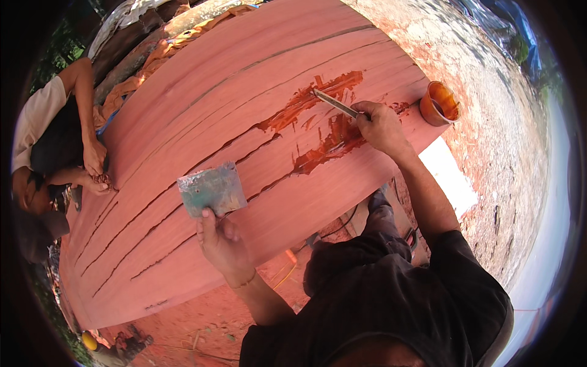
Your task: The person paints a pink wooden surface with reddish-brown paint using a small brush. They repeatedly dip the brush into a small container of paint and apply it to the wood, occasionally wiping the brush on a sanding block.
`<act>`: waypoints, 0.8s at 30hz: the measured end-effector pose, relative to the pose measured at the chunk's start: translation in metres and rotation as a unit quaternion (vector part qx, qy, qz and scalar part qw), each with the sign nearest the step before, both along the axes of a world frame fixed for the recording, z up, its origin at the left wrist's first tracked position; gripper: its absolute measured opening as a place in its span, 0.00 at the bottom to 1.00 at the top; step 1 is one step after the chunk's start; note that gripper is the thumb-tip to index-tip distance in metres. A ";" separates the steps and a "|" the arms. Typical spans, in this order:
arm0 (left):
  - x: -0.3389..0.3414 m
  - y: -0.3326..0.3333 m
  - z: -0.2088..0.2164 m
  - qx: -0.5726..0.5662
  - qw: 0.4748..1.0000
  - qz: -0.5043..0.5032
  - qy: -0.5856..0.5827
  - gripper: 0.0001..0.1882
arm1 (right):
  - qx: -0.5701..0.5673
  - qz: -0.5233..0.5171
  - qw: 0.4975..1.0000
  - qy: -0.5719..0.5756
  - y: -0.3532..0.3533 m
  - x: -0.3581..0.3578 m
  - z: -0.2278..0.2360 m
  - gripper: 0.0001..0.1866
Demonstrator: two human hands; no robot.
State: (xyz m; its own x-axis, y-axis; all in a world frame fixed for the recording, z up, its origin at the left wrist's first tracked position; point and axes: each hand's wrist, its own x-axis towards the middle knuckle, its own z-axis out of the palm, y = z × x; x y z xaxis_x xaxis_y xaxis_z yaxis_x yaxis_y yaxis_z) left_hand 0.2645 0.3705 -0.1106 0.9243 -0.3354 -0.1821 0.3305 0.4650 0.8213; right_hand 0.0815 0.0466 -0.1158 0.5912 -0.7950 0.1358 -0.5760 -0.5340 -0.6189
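A thin, roughly rectangular grey-green plate [213,189] was pinched at its near edge by the left hand [226,248], the thumb laid along its face; it was held over the large reddish wooden slab [293,211]. A narrow, flat, straight tool [334,102] was gripped at its near end by the closed right hand [385,128], its tip over the glossy red-brown paste [333,144] spread across the slab's dark cracks. Both implements were judged light and fairly stiff, best taken by their unsmeared ends. The paste was judged sticky and slippery; the small orange-brown cup [430,110] was best grasped around its outer wall.
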 end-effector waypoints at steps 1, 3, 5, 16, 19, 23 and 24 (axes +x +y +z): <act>-0.001 -0.001 0.000 0.003 1.000 0.000 0.004 0.09 | -0.011 0.000 1.000 0.002 0.002 0.001 0.001 0.14; -0.003 -0.002 0.001 0.006 1.000 0.000 0.008 0.08 | -0.040 0.007 0.999 -0.003 0.010 0.004 0.000 0.14; -0.005 -0.002 0.002 0.017 1.000 0.000 0.015 0.09 | -0.059 0.005 0.998 0.014 0.014 0.009 -0.001 0.14; -0.006 0.005 0.000 0.019 1.000 0.014 0.017 0.10 | -0.216 0.047 0.975 0.005 0.046 0.024 -0.023 0.13; -0.006 0.004 -0.002 0.021 0.999 0.022 0.028 0.10 | -0.215 0.059 0.974 -0.037 0.051 0.022 -0.019 0.13; -0.007 0.006 -0.001 0.018 0.999 0.015 0.028 0.10 | -0.194 0.016 0.981 -0.019 0.035 0.026 -0.009 0.12; -0.007 0.006 -0.001 0.009 1.000 0.013 0.026 0.10 | -0.202 -0.012 0.979 -0.006 0.035 0.026 -0.008 0.12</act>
State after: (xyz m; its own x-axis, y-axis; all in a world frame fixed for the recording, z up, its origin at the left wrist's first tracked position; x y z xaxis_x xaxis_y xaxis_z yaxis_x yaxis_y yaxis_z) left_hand 0.2570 0.3769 -0.1113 0.9217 -0.3081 -0.2355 0.3610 0.4597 0.8114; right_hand 0.1074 0.0811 -0.1238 0.5696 -0.6882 0.4495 -0.5846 -0.7236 -0.3670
